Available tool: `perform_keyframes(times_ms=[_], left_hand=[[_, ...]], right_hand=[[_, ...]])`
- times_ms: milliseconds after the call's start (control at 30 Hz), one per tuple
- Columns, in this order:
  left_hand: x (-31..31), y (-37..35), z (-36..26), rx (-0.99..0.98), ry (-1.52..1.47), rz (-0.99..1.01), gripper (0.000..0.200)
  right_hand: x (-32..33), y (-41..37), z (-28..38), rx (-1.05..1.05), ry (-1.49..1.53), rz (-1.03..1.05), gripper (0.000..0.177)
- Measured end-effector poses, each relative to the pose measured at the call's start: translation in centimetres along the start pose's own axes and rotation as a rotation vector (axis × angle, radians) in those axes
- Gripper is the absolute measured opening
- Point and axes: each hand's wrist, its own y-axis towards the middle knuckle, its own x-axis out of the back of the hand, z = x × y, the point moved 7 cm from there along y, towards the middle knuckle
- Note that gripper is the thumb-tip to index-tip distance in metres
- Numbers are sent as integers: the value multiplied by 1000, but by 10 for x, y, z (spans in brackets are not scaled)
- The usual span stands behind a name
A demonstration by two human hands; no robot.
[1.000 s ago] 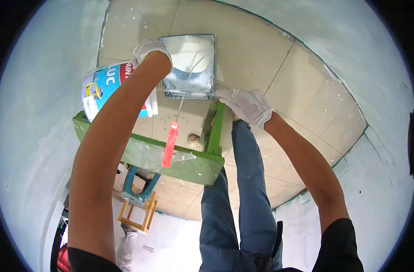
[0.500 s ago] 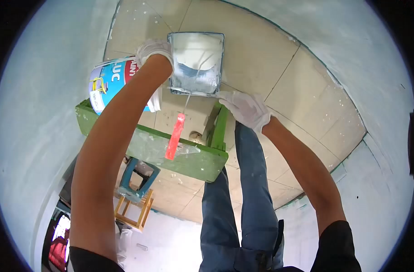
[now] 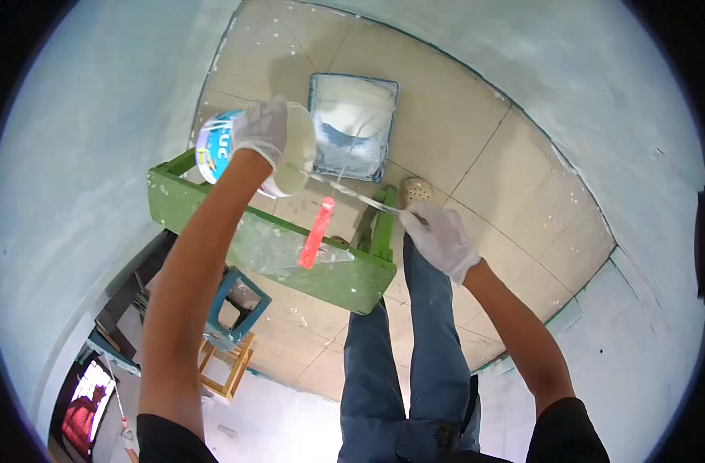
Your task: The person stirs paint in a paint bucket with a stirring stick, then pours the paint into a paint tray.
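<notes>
My gloved left hand (image 3: 261, 127) is closed on the rim of a blue and white paint bucket (image 3: 213, 145), which is tipped on its side with its mouth facing right. In my gloved right hand (image 3: 439, 238) is the end of a thin paint-coated stick (image 3: 356, 193), whose far end reaches the bucket's mouth. Just right of the bucket, a tray (image 3: 354, 127) with white paint lies on the floor. A red-handled tool (image 3: 316, 233) rests across the green bench (image 3: 290, 270), its thin rod pointing toward the tray.
A blue stool (image 3: 236, 309) and a wooden stool (image 3: 229, 372) stand behind the bench. My shoe (image 3: 418, 191) is beside the bench leg. Pale walls flank the tiled floor (image 3: 514, 193). Part of another person's hand (image 3: 127, 438) shows at lower left.
The bucket has tipped further, and its mouth now shows. My right hand has moved down and right, and the stick has left the tray's edge for the bucket's mouth.
</notes>
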Motion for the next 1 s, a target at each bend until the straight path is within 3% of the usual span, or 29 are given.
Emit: perform_keyframes(times_ms=[67,133,200,267,367,433,500,533,567,633,767,867,900,967,1000], left_hand=[[11,-12,4,-38,1,-89,20],[9,-23,10,44,-48,107,32],[4,-39,24,19,-110,11,42],[25,-58,26,-74,-212,-172,54],[19,-72,48,-31,-357,-190,57],[11,-87,57,34,-326,-87,60],[21,-101,49,-82,-386,-180,70],[12,-103,55,96,-447,-19,71],[21,-110,50,-36,-428,-241,66],[21,-108,48,171,-429,-13,61],[6,-117,52,150,-533,-79,54],[-13,-128,70,645,-1414,-205,39],[-12,-128,72,644,-1413,-202,39],[23,-124,61,185,-543,-298,34],[31,-125,62,261,-607,-226,34]], right_hand=[[-18,13,31,25,12,-16,29],[-34,25,64,51,79,-39,34],[-49,40,92,69,141,-57,36],[-58,54,108,85,236,-102,25],[-66,55,132,256,194,-147,18],[-82,51,139,141,141,-69,14],[-87,38,148,271,328,-246,34],[-92,32,162,435,57,-377,21],[-92,23,173,410,-30,-306,17],[-105,23,181,251,34,-110,20],[-106,3,187,118,136,-18,27],[-95,-3,189,200,351,-6,37],[-90,-2,181,198,352,-6,37],[-69,-1,167,375,182,-240,50],[-72,9,125,79,239,-193,51]])
